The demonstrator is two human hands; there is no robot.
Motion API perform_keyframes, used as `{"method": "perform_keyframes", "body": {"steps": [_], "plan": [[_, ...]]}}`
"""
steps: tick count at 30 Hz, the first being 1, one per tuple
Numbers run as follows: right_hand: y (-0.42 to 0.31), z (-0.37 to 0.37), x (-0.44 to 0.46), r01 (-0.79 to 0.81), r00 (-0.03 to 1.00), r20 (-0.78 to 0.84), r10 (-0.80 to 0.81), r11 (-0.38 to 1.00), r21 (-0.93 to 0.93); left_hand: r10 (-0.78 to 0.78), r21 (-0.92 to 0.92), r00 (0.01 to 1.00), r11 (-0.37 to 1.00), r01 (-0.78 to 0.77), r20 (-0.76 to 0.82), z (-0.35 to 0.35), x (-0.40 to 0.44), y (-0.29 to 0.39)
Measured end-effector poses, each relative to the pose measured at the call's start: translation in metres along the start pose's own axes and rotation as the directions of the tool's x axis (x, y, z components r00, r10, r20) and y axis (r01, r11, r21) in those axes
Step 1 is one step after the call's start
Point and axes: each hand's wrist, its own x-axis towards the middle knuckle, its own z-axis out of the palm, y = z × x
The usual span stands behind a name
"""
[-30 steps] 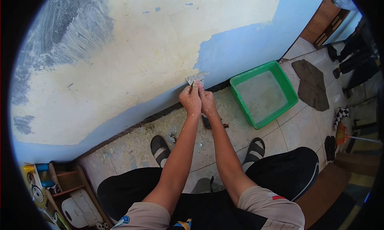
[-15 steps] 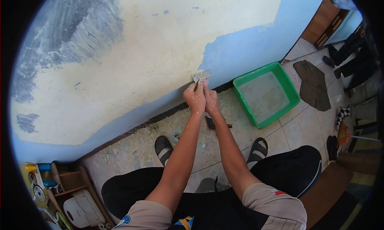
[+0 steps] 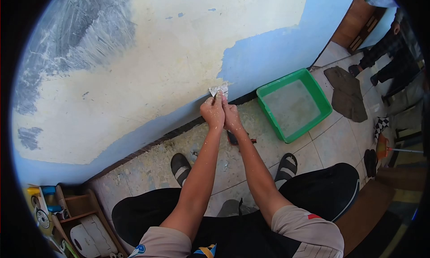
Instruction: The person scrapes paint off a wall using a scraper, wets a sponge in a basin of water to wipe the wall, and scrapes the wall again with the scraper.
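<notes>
Both my hands are closed together on a scraper (image 3: 218, 89), whose flat metal blade is pressed to the lower part of the wall (image 3: 170, 69). My left hand (image 3: 212, 112) grips it from the left. My right hand (image 3: 232, 118) wraps round it from the right, thumbs side by side. The handle is hidden inside the fingers. Around the blade, bare cream wall meets peeling light-blue paint (image 3: 260, 52). Pale flecks cover my hands and forearms.
A green basin (image 3: 286, 137) of cloudy water stands right of my hands. Paint flakes litter the floor (image 3: 148, 168) along the wall. A dark red-and-black object (image 3: 233, 138) lies below my hands. A brown cloth (image 3: 345, 94), a wooden shelf (image 3: 85, 204) and another person's legs (image 3: 385, 60) are farther out.
The view has shifted slightly. My hands and the scraper have moved a little left and down along the wall edge, still gripping. The other person's legs at upper right have moved.
</notes>
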Motion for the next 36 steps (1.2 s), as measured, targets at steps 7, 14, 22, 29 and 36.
{"method": "perform_keyframes", "body": {"steps": [7, 14, 22, 29, 36], "plan": [[0.008, 0.004, 0.015, 0.149, 0.988, -0.03, -0.152, 0.986, -0.075, 0.134, 0.03, 0.991, 0.991, -0.133, -0.023, 0.001, 0.003, -0.001], [-0.008, 0.008, 0.01, 0.045, 0.998, -0.032, -0.044, 0.999, 0.007, 0.124, 0.047, 0.992, 0.991, -0.123, -0.005, -0.001, 0.009, 0.008], [-0.021, 0.004, 0.008, 0.09, 0.996, 0.023, -0.09, 0.996, -0.013, 0.12, -0.017, 0.993, 0.993, -0.12, 0.003, -0.002, 0.006, 0.026], [-0.004, 0.006, 0.008, 0.06, 0.998, -0.03, -0.06, 0.998, -0.018, 0.098, 0.124, 0.995, 0.988, -0.096, -0.004, -0.001, 0.005, 0.002], [0.015, 0.005, 0.012, 0.035, 0.999, -0.013, -0.036, 0.999, -0.039, 0.069, -0.011, 0.998, 0.998, -0.069, -0.011, -0.002, 0.001, -0.004]]}}
